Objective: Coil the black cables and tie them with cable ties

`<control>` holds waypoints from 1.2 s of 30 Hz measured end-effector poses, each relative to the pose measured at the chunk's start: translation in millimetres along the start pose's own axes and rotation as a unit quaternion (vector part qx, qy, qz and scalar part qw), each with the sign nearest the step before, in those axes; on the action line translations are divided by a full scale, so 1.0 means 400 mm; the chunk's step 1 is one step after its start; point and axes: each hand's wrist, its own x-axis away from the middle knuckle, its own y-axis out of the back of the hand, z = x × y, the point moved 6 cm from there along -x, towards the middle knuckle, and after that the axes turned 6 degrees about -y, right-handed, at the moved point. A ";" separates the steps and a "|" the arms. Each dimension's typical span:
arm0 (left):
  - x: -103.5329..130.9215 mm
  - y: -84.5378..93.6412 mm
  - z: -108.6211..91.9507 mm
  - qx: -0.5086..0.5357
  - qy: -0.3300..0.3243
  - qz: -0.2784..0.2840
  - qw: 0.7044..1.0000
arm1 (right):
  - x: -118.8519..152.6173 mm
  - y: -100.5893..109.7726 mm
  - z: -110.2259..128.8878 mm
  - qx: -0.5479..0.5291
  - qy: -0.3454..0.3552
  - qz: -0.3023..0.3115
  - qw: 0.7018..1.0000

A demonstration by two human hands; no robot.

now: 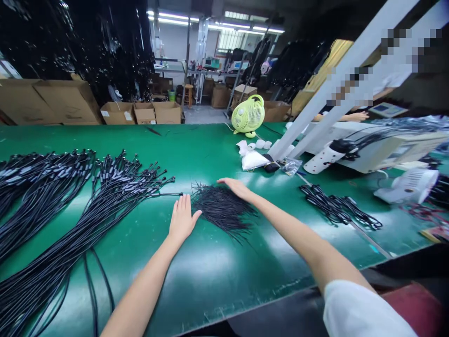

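A loose pile of thin black strands [224,210] lies on the green table [196,276], between my two hands. My left hand [182,217] rests flat at the pile's left side, thumb apart from the fingers, near the end of one black cable. On the far right edge of the pile is my right hand [236,188], its fingers stretched out toward the left and nothing gripped in it. Long black cables [101,210] with light tags and small end pieces spread in bundles over the left of the table.
A green fan [248,116] stands at the table's far edge, near white rolls and a plastic bag [254,160]. Slanted white posts [315,112], a spotted bottle [324,157], coiled cables [333,206] and a white fan [409,187] are right. Another person's hand [354,116] shows beyond.
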 end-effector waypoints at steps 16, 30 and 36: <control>-0.051 -0.038 -0.035 -0.079 -0.089 0.031 0.992 | -0.386 -0.066 0.136 0.093 0.045 0.004 0.995; -0.110 -0.097 -0.045 -0.022 -0.129 -0.005 0.991 | 0.045 -0.014 0.130 0.124 0.050 0.056 0.989; -0.108 -0.082 -0.097 0.098 -0.058 -0.065 0.991 | 0.321 0.011 0.104 0.096 -0.005 -0.078 0.992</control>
